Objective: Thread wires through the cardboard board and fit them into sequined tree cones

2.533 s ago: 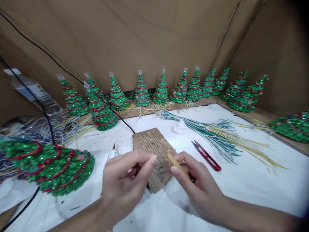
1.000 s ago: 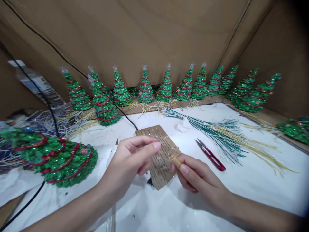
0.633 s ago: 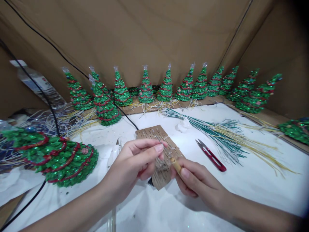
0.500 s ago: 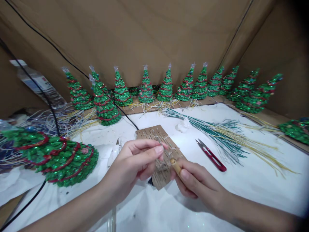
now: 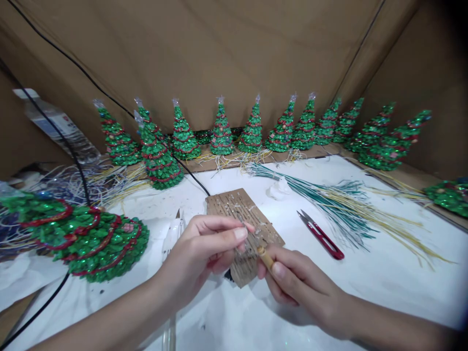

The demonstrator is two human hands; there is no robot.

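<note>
Over a piece of corrugated cardboard (image 5: 237,207) dotted with clear specks, my left hand (image 5: 212,248) is closed in a pinch. What its fingertips hold, if anything, is too small to make out. My right hand (image 5: 303,282) is wrapped round a short tan stick (image 5: 266,257), whose rough end points up towards the left fingertips. A small gap separates the stick's end from the left fingers. To the right lie thread snips (image 5: 321,236) with red handles. A pointed tool (image 5: 178,219) is partly hidden behind my left hand.
Several green glittery Christmas trees (image 5: 221,129) line the back, and one tree (image 5: 106,239) lies tilted at left. Bundled green and yellow wires (image 5: 329,204) spread at right. Crumpled white tissue (image 5: 278,189), a water bottle (image 5: 60,126) and black cables (image 5: 78,165) are around the table.
The end of the tan stick has shifted very slightly left and down. Both hands keep nearly the same pose, and the surrounding things stay in place.
</note>
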